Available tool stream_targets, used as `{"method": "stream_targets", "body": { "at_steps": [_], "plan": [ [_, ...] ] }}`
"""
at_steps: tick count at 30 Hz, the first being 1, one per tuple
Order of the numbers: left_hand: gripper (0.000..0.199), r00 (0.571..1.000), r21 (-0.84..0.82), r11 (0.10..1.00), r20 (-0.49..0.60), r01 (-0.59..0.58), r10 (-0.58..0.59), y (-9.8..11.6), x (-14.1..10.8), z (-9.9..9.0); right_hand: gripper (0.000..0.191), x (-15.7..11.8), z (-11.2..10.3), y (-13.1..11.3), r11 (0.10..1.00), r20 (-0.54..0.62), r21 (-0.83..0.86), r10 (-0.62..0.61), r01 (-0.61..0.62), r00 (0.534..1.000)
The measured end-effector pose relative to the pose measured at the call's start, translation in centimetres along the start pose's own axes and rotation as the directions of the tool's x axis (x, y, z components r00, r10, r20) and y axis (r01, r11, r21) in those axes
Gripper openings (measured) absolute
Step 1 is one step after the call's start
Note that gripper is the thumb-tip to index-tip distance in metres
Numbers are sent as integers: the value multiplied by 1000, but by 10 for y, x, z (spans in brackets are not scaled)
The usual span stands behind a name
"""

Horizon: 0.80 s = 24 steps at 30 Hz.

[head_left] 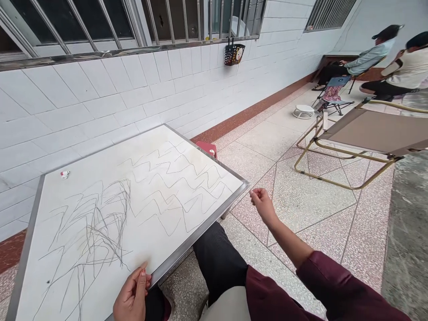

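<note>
My right grip (262,206) has free air all around it. The metal edge of the white board (133,209) is just beside it on one side. On the other side, I can move over the tiled floor (310,209) until the folding chair (368,133) gets in the way. My left grip (132,294) is on the board's edge, and my leg (217,263) is between my two grips. Across the board, a little white thing (65,174) sits in the way, and the white tiled wall (90,93) stops me past it.
</note>
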<state>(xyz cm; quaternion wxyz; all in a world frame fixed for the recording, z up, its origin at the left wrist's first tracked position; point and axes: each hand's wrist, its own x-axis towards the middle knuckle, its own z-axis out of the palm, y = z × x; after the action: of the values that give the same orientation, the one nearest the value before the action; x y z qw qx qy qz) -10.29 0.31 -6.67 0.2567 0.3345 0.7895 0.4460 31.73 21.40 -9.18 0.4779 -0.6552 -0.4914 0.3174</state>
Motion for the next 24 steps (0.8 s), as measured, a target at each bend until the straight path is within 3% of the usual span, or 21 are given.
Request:
{"method": "stream_targets", "body": {
  "at_steps": [5, 10, 15, 24],
  "plan": [
    [62, 1000, -5, 1000, -6, 1, -1, 3, 0, 1, 52, -20, 30, 12, 989, 121, 133, 47, -63, 992],
    [65, 1000, -31, 999, -16, 21, -22, 5, 0, 0, 47, -6, 50, 9, 992, 81, 112, 45, -54, 996],
    [66, 1000, -18, 1000, -15, 13, -13, 3, 0, 1, 39, 0, 52, 11, 1000, 40, -15, 13, -12, 999],
    [66, 1000, -11, 1000, -1, -10, 10, 0, 1, 0, 27, 2, 40, 2, 957, 82, -253, -124, 141, 989]
  ]
}}
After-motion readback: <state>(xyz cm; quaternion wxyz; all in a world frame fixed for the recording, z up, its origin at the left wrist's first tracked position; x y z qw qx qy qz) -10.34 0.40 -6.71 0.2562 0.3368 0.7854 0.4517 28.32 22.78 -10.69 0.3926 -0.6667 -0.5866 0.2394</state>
